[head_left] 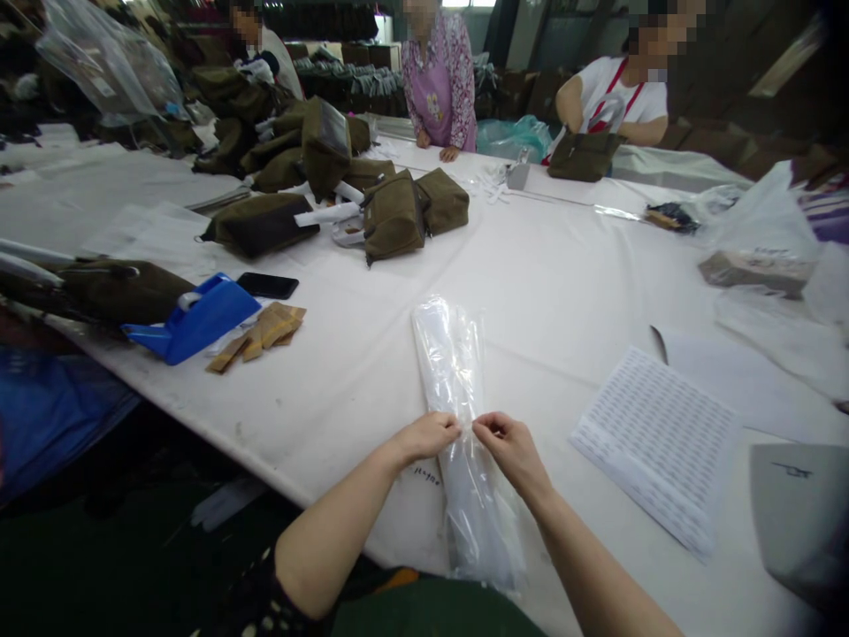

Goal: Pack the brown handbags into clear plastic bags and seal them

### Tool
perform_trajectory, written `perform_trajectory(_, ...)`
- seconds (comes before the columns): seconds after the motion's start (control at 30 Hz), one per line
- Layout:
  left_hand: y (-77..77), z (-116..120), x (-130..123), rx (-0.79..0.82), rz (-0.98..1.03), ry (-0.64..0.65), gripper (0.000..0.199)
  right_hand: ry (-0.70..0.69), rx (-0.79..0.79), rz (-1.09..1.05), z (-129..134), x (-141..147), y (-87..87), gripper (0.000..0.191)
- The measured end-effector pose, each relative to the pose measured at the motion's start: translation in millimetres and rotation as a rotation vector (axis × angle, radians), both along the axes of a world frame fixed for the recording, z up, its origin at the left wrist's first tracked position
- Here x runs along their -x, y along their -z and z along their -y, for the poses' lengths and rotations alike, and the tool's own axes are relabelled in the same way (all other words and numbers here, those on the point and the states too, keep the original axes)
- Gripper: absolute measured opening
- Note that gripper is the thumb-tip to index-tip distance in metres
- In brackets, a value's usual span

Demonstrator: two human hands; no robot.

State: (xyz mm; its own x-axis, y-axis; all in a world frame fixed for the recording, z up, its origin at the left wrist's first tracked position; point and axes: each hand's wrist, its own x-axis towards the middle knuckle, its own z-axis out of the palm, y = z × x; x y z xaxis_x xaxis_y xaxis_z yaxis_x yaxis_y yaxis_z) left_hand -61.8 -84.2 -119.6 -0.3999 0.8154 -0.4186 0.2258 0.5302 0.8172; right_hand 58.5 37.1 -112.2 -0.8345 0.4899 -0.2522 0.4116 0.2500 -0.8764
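A bundle of clear plastic bags (pixel 474 522) lies lengthwise on the white table in front of me, shiny and gathered narrower at its middle. My left hand (pixel 431 435) is closed at the bundle's left side, its fingertips pinching the plastic. From the right, my right hand (pixel 502 433) has thumb and fingers pressed together on the plastic, close to the left fingertips. Whatever tie or band may sit between the fingers is too small to make out. Handwriting on the tabletop shows just below my left hand.
A sheet of printed labels (pixel 663 447) lies to the right. At left are a blue tape dispenser (pixel 199 318), brown cardboard pieces (pixel 269 332) and a black phone (pixel 267 285). Olive bags (pixel 394 217) are piled farther back. Several people stand across the table, one handling an olive bag (pixel 584 156).
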Motion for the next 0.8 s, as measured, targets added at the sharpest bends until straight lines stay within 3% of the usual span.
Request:
perform_trajectory(0.1,5.6,-2,5,0.009,0.137,-0.037,0.02,-0.135,-0.314,-0.263,2,-4,-4.4,0.034)
perform_trajectory(0.17,6.0,-3,7,-0.006,0.206,-0.05,0.018,-0.242,-0.392,-0.318,1,2,-6.1,0.023)
perform_trajectory(0.23,4.0,-3,8,-0.028,0.258,-0.06,0.02,-0.216,-0.249,-0.229,-2,13,-6.1,0.013)
perform_trajectory(0.33,-0.9,3,8,-0.057,0.315,-0.077,0.027,-0.089,-0.014,-0.095,-9,29,-2.4,0.016)
perform_trajectory(0.5,-11.5,19,1,-0.133,0.328,-0.178,0.052,-0.031,0.178,-0.017,-16,32,4.9,0.023)
perform_trajectory(0.57,-15.2,20,-4,-0.13,0.165,-0.177,0.057,-0.009,0.212,-0.01,-16,32,6.8,0.023)
perform_trajectory(0.67,-15.5,13,-8,-0.126,-0.09,-0.147,0.035,0.03,0.2,-0.017,-14,35,10.6,0.023)
perform_trajectory(0.8,-4.7,1,-4,-0.065,-0.049,-0.191,0.034,0.092,0.089,-0.064,-14,37,15.0,0.023)
